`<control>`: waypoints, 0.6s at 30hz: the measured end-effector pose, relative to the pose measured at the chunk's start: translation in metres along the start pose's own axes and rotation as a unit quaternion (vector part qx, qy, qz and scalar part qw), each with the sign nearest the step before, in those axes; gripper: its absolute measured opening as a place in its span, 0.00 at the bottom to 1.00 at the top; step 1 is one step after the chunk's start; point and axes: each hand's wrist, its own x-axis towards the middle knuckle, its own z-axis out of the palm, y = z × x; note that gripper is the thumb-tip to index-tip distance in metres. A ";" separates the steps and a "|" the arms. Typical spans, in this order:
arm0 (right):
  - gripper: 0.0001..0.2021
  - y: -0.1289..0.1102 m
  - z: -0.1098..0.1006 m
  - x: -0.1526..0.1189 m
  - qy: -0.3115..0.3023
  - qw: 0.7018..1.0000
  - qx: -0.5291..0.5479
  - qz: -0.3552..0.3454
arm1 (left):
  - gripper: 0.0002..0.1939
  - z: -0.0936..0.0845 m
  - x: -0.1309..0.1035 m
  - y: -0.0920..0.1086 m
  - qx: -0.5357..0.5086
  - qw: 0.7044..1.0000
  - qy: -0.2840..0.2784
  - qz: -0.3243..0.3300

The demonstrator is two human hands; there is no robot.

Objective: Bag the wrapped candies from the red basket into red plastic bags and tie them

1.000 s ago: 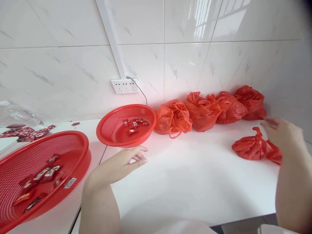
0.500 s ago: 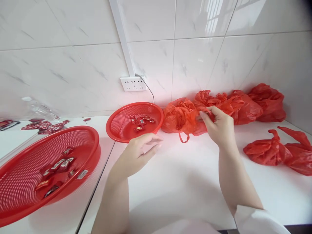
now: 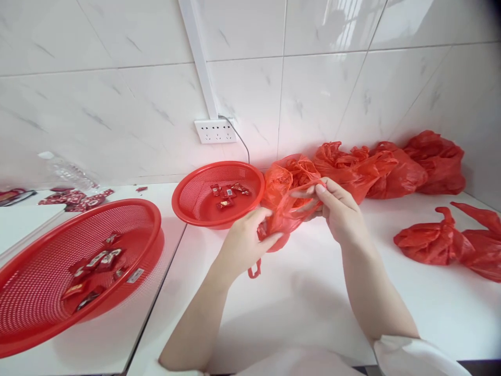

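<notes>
A thin red plastic bag (image 3: 285, 219) is stretched between my two hands over the white table. My left hand (image 3: 247, 241) grips its left side between thumb and fingers. At the upper right of the same bag, my right hand (image 3: 341, 209) pinches the plastic near its edge, with some fingers behind the film. One loop handle dangles below my left hand. Just behind lies a pile of crumpled red bags (image 3: 297, 169). The small red basket (image 3: 183, 209), holding several wrapped candies (image 3: 226, 194), stands to the left of the bag.
A large red mesh basket (image 3: 154, 216) with several candies (image 3: 96, 261) is at the left. Full red bags (image 3: 434, 162) line the wall, and tied bags (image 3: 428, 241) lie at right. A clear bottle (image 3: 72, 173) and a wall socket (image 3: 215, 130) are behind.
My right hand has drawn the bag off the pile, toward me and left. My left hand has moved right and taken hold of it, and the bag is now spread between both hands.
</notes>
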 end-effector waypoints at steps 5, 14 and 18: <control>0.11 0.000 -0.015 0.009 0.089 0.995 0.044 -0.025 | 0.09 -0.013 0.000 -0.006 0.022 1.000 0.012 0.015; 0.10 -0.001 -0.037 0.015 0.163 0.986 0.006 -0.029 | 0.09 -0.029 0.001 -0.018 0.113 0.993 -0.014 0.012; 0.11 0.000 -0.034 0.015 0.135 0.988 -0.066 -0.037 | 0.13 -0.028 -0.002 -0.005 0.174 0.968 -0.047 0.174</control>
